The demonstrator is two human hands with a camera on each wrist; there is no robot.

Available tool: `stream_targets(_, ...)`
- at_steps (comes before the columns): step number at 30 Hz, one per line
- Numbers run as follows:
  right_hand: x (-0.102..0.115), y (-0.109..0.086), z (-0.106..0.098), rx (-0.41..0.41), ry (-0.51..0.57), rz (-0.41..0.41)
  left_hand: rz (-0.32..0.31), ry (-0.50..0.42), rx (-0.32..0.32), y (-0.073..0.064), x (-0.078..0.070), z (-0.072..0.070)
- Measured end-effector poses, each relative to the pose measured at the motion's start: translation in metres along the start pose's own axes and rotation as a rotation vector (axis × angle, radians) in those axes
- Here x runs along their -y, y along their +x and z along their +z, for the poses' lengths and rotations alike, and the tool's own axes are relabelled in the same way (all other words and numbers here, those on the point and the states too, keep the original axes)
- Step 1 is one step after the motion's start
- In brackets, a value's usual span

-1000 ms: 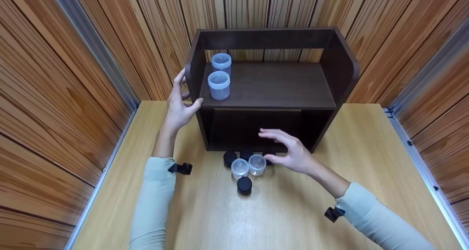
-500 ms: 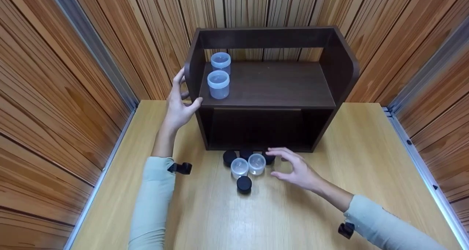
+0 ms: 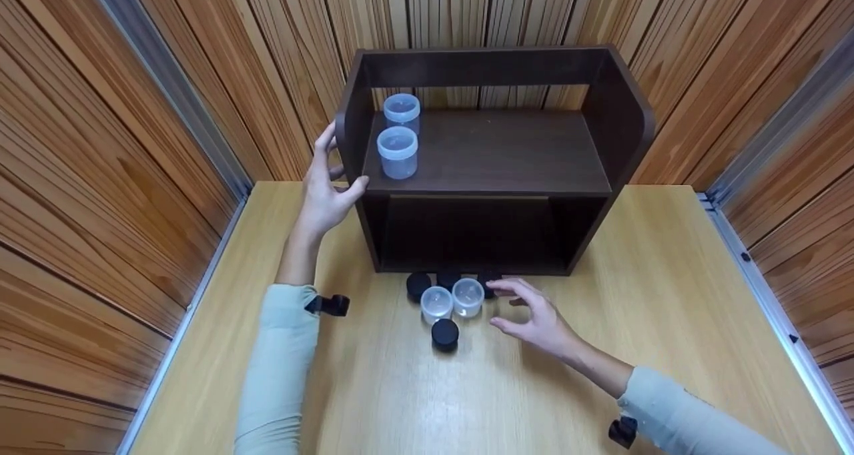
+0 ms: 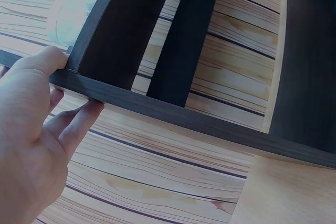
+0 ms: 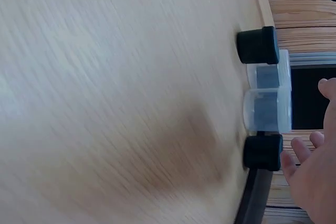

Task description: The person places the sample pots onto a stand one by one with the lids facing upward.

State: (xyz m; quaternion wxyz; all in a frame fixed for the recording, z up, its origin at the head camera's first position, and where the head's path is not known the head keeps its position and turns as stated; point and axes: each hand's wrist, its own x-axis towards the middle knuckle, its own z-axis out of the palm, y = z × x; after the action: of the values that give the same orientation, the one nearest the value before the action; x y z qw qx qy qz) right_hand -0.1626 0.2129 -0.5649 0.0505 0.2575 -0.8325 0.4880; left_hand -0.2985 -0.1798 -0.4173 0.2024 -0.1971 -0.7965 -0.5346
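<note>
My left hand [image 3: 325,191] grips the left side panel of a dark brown two-tier shelf [image 3: 500,155], thumb at the front edge and fingers on the outer face. Two clear plastic jars [image 3: 398,155] with frosted rims stand one behind the other on the upper tier's left end. Just right of a group of small jars, my right hand [image 3: 537,318] hovers with thumb and fingers spread around nothing. Nearest to it are a clear jar [image 3: 468,299] and a black jar [image 5: 262,152], the latter partly hidden in the head view. Another clear jar [image 3: 436,305] stands beside them.
A black jar [image 3: 445,335] stands in front of the clear ones. More black jars [image 3: 418,287] line the shelf's front foot. Wood-grain walls [image 3: 107,175] with metal rails [image 3: 774,308] enclose the pale wooden table [image 3: 400,401].
My right hand has dropped from in front of the lower compartment towards the table, drawing back slightly to the right. The left hand keeps its hold on the shelf.
</note>
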Motion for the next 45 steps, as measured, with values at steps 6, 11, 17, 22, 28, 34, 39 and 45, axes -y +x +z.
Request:
stream_targets(6, -0.005, -0.004, 0.011, 0.027, 0.032, 0.041, -0.002, 0.001, 0.003, 0.002, -0.001, 0.000)
stream_targets(11, -0.009, -0.004, 0.019, 0.018, 0.056, 0.064, 0.017, 0.007, -0.003, 0.002, 0.000, -0.001)
stream_targets(17, -0.016, -0.006, 0.032, -0.022, 0.082, 0.071, 0.013, 0.003, -0.005, 0.002, 0.001, 0.000)
stream_targets(22, -0.021, -0.005, 0.041, -0.037, 0.097, 0.081, 0.008, 0.002, -0.006, 0.001, 0.002, 0.000)
stream_targets(28, -0.029, 0.000, 0.046, -0.044, 0.107, 0.049, 0.014, 0.000, -0.003, 0.001, 0.002, 0.000)
stream_targets(34, -0.034, 0.003, 0.048, -0.016, 0.133, 0.032, 0.010, 0.007, -0.003, 0.001, 0.002, 0.000)
stream_targets(39, -0.036, 0.006, 0.049, 0.002, 0.131, 0.029, 0.025, -0.003, -0.010, 0.000, 0.003, 0.000)
stream_targets(45, -0.037, 0.008, 0.049, 0.033, 0.110, 0.049, 0.029, -0.012, -0.016, 0.000, 0.002, 0.000)
